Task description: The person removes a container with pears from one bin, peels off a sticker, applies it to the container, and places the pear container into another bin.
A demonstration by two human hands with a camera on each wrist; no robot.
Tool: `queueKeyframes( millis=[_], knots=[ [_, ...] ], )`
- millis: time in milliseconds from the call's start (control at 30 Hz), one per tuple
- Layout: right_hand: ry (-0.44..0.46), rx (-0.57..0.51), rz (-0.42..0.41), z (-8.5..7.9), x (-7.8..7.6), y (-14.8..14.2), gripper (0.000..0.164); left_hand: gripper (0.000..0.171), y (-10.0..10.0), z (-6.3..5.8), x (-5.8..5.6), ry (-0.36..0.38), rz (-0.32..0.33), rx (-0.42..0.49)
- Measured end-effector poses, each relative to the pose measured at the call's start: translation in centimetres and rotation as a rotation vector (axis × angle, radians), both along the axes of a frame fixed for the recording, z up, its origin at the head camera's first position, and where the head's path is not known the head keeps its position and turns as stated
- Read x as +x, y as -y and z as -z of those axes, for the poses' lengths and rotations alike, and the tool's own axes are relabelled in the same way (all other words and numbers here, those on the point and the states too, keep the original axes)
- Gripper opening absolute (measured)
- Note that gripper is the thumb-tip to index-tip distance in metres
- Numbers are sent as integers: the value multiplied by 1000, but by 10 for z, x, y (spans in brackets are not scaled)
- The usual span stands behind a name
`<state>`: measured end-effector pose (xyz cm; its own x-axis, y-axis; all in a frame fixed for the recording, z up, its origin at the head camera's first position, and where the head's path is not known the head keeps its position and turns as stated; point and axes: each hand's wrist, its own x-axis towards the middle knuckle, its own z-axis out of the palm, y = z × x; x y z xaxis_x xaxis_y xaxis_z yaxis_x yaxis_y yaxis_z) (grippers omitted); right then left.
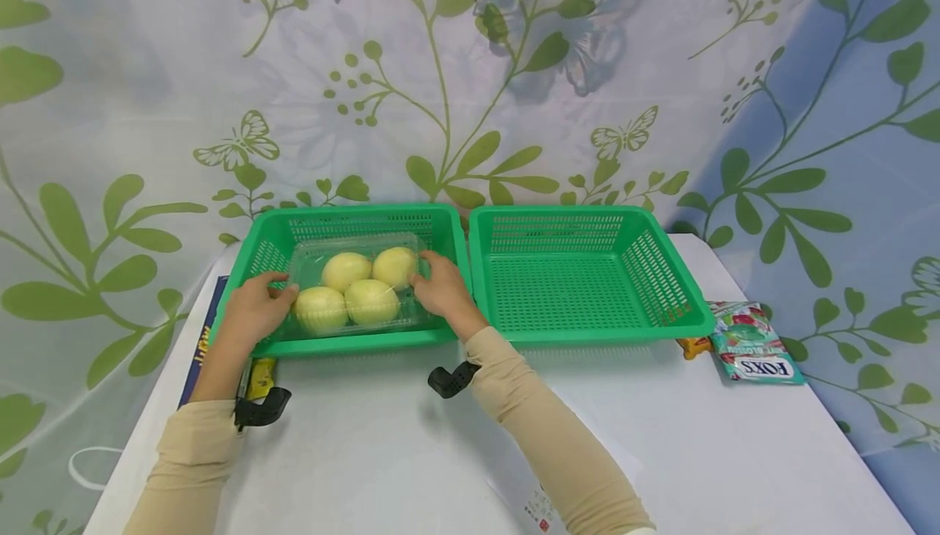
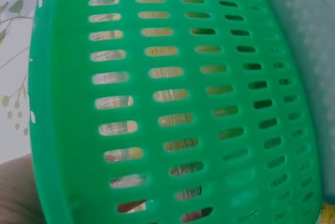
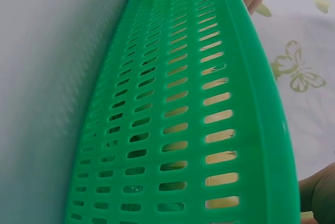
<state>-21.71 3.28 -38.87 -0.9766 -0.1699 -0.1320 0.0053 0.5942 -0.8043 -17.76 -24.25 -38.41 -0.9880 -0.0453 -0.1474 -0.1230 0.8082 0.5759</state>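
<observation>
Clear plastic container (image 1: 360, 280) of four round, pale yellow fruits (image 1: 372, 302), inside the left green basket (image 1: 360, 345); the right green basket (image 1: 602, 334) stands beside it. Your left hand (image 1: 257, 307) grips the container's left end with thumb and fingers; your right hand (image 1: 443, 286) pinches the right end. In both wrist views the slotted basket wall hides most of the hold, and you cannot tell whether the container's base touches the basket floor.

Expect moderate weight, nearly all of it from the fruits. The plastic is probably thin, springy and rather slippery, so hard squeezing may buckle it; the fruits look firm but could bruise or roll if you tilt it. Hold both short ends, low on the walls, and keep it level.

Labels: the packet (image 1: 754, 343) at the right reads "FOX'S", with smaller lettering above, apparently "BLOSSOM". Yellow characters on the dark blue package (image 1: 198, 347) at the left, and the print on the white sheet (image 1: 539, 506), are unreadable to you here.
</observation>
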Motion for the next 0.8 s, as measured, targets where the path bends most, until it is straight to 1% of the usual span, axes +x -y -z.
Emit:
queueKeyframes(
  millis=[200, 500, 733, 800],
  knots=[
    [-6, -6, -3, 1, 0, 0, 52, 58, 1, 2, 2, -22, 6, 12],
    [-1, -18, -6, -1, 1, -1, 53, 57, 3, 4, 2, -13, 0, 16],
    [2, -46, 12, -2, 2, -2, 53, 49, 2, 4, 3, -34, -34, 119],
    [-1, -51, 19, -3, 2, -2, 52, 48, 3, 3, 4, -39, -43, 133]
  ],
)
